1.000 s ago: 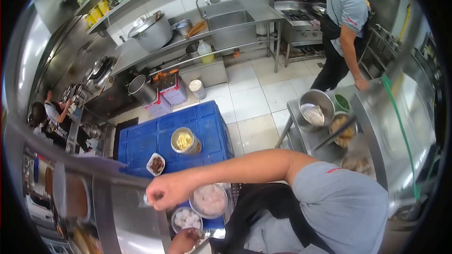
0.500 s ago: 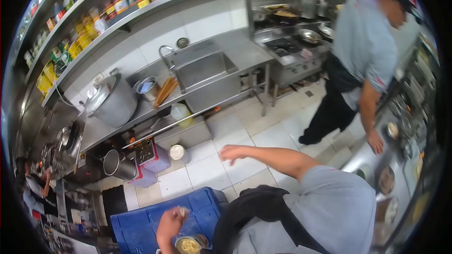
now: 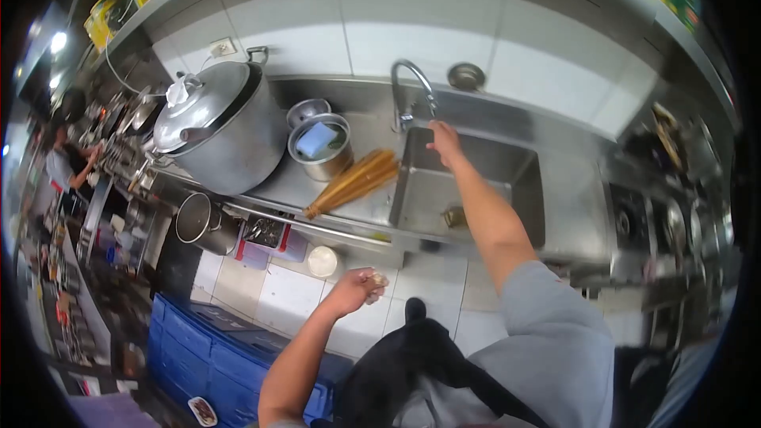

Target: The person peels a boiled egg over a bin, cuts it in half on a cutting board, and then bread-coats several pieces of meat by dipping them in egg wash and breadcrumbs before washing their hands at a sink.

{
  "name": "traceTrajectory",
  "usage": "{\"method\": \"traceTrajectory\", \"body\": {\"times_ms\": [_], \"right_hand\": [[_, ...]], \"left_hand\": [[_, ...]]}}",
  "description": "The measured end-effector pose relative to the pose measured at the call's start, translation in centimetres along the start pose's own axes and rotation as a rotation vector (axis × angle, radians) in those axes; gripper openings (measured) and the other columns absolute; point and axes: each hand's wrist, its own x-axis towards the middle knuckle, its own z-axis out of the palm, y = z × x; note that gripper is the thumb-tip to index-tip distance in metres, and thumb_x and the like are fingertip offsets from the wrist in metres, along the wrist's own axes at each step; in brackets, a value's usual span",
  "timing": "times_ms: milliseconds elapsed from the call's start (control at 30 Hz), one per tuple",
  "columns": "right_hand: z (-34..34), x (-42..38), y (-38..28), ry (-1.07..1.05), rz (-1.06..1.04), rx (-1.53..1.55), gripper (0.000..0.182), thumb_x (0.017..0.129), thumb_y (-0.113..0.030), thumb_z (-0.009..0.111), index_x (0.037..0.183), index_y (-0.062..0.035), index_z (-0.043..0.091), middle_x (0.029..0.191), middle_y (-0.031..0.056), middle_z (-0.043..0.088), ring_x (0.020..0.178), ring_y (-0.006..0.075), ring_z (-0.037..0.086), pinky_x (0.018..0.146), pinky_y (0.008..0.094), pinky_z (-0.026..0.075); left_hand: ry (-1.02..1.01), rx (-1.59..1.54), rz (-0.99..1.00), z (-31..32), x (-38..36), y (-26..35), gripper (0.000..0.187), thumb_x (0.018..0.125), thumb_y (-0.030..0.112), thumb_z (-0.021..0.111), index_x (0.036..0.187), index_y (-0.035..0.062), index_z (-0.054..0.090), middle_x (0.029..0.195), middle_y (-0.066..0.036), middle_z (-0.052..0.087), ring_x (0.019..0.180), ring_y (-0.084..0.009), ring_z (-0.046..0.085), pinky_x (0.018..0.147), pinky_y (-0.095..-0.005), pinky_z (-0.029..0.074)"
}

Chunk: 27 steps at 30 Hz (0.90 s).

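My right hand (image 3: 446, 143) is stretched over the sink (image 3: 519, 182), its fingertips near the spout end of the curved faucet (image 3: 412, 71). Whether it touches the faucet is too small to tell. My left hand (image 3: 358, 292) is above the tiled floor, fingers curled around a small pale lump (image 3: 379, 279). A small object (image 3: 454, 217) lies on the sink bottom. Left of the sink, a bundle of brown sticks (image 3: 357, 182) rests on the steel counter beside a metal pot (image 3: 321, 160) holding a blue sponge (image 3: 317, 139).
A large lidded pot (image 3: 238, 135) stands on the counter's left part. Below are an empty-looking tall pot (image 3: 202, 222), a white bucket (image 3: 323, 261) and a blue chest (image 3: 190, 349). Another person (image 3: 67, 166) is far left; a stove (image 3: 626, 218) is at the right.
The view has turned and come closer to the sink. My right hand has moved from above the floor to the faucet. My left hand, still holding the pale lump, has left the blue chest.
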Motion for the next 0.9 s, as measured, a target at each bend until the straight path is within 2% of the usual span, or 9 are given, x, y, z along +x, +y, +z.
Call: {"method": "traceTrajectory", "body": {"times_ms": [133, 267, 333, 400, 500, 633, 733, 833, 900], "right_hand": [[1.7, 9.7, 0.6, -0.118, -0.062, 0.515, 0.044, 0.095, -0.044, 0.055, 0.129, -0.0156, 0.053, 0.134, 0.0046, 0.045, 0.117, 0.021, 0.045, 0.073, 0.0416, 0.051], [1.3, 8.7, 8.4, -0.716, 0.386, -0.223, 0.066, 0.089, -0.067, 0.049, 0.132, -0.017, 0.053, 0.133, 0.0024, 0.053, 0.11, 0.0247, 0.052, 0.092, 0.0499, 0.046], [0.5, 0.1, 7.5, -0.436, 0.406, 0.589, 0.066, 0.089, -0.068, 0.049, 0.126, -0.0144, 0.056, 0.122, 0.0043, 0.06, 0.11, 0.0252, 0.057, 0.096, 0.0462, 0.045], [0.0, -2.6, 6.6, -0.323, 0.435, 0.99, 0.064, 0.091, -0.064, 0.048, 0.125, -0.0102, 0.057, 0.118, 0.0076, 0.063, 0.113, 0.0259, 0.058, 0.098, 0.0467, 0.044], [1.6, -5.2, 2.5, -0.278, 0.431, 0.951, 0.052, 0.096, -0.052, 0.047, 0.126, -0.0102, 0.056, 0.119, 0.0113, 0.064, 0.102, 0.0271, 0.065, 0.087, 0.047, 0.053], [2.4, 3.2, 6.9, 0.062, 0.234, 0.806, 0.044, 0.094, -0.044, 0.054, 0.12, -0.0083, 0.06, 0.115, 0.0152, 0.066, 0.103, 0.0294, 0.065, 0.083, 0.0477, 0.053], [2.0, 4.8, 7.0, 0.226, 0.173, -0.016, 0.037, 0.089, -0.029, 0.066, 0.106, 0.0035, 0.064, 0.104, 0.0138, 0.068, 0.091, 0.0209, 0.065, 0.072, 0.0355, 0.054], [2.6, 4.8, 6.4, 0.356, 0.31, 0.324, 0.034, 0.094, -0.03, 0.051, 0.109, -0.0019, 0.063, 0.11, 0.0251, 0.066, 0.102, 0.0359, 0.066, 0.084, 0.048, 0.051], [3.9, 3.5, 6.1, 0.475, 0.347, 0.404, 0.035, 0.093, -0.029, 0.051, 0.106, -0.0001, 0.065, 0.107, 0.0251, 0.067, 0.095, 0.036, 0.068, 0.082, 0.0474, 0.051]], "left_hand": [[-0.007, 0.076, 0.106, 0.6, 10.1, 6.8, 0.024, 0.1, 0.019, 0.048, 0.101, 0.0018, 0.066, 0.085, -0.006, 0.064, 0.074, -0.0138, 0.058, 0.067, -0.0302, 0.048], [-0.034, -0.719, 0.163, 0.8, 23.5, 11.1, 0.028, 0.103, 0.015, 0.037, 0.117, 0.0045, 0.059, 0.101, -0.009, 0.065, 0.088, -0.0214, 0.065, 0.08, -0.037, 0.054], [-0.117, -0.99, 0.068, 0.8, 30.5, 13.1, 0.031, 0.103, 0.017, 0.034, 0.12, -0.0004, 0.054, 0.11, -0.016, 0.064, 0.099, -0.0316, 0.063, 0.087, -0.0448, 0.053], [-0.092, -0.973, -0.078, 2.1, 34.1, 13.7, 0.032, 0.103, 0.017, 0.033, 0.121, -0.0027, 0.051, 0.114, -0.019, 0.062, 0.102, -0.0355, 0.061, 0.089, -0.0473, 0.053], [0.109, -1.242, 0.086, 4.2, 36.7, 13.9, 0.032, 0.104, 0.021, 0.035, 0.122, -0.0047, 0.042, 0.123, -0.026, 0.056, 0.109, -0.0411, 0.058, 0.098, -0.052, 0.048], [-0.092, -1.044, 0.057, 3.8, 36.8, 12.4, 0.034, 0.104, 0.022, 0.035, 0.126, -0.0032, 0.044, 0.124, -0.024, 0.057, 0.112, -0.0371, 0.058, 0.1, -0.0488, 0.047], [-0.075, -0.886, 0.175, 3.4, 35.9, 12.1, 0.031, 0.102, 0.019, 0.032, 0.118, 0.0014, 0.052, 0.111, -0.016, 0.063, 0.099, -0.0294, 0.063, 0.089, -0.0448, 0.052], [-0.007, -0.648, 0.122, 3.4, 34.9, 13.5, 0.031, 0.102, 0.02, 0.034, 0.117, 0.0034, 0.055, 0.109, -0.012, 0.063, 0.102, -0.0233, 0.062, 0.091, -0.0411, 0.05], [0.072, -1.764, 0.029, 3.0, 37.1, 12.6, 0.033, 0.102, 0.024, 0.04, 0.125, 0.0049, 0.054, 0.119, -0.011, 0.06, 0.109, -0.0231, 0.059, 0.093, -0.0394, 0.049]]}}
